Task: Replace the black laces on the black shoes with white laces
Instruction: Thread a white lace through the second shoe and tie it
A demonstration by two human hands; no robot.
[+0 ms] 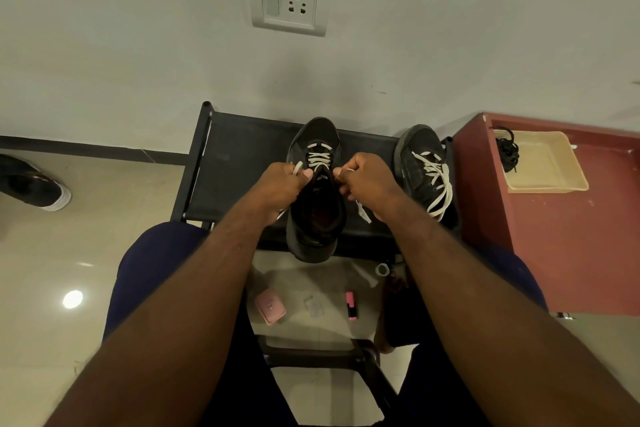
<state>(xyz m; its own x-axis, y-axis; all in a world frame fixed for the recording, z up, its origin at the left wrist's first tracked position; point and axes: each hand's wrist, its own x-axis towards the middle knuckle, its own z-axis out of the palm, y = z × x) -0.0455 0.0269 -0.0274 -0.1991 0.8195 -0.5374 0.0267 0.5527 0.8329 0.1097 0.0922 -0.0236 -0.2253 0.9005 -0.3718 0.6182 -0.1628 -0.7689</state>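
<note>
Your left hand (282, 184) and right hand (367, 180) each pinch a white lace (318, 159) end on the nearly laced middle shoe (313, 191) on the table (242, 163); the second shoe (424, 166) looks laced, untied; black laces (507, 149) lie discarded in the tray (547, 166).

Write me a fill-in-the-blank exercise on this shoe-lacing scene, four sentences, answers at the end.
1. Both shoes on the black bench now carry laces coloured ____.
2. The left hand and right hand each pinch one end of the lace of the ____ shoe.
3. The removed black laces lie partly in a beige ____ on the red table.
4. A pink marker lies on the ____.

Answers: white; middle; tray; floor
</note>
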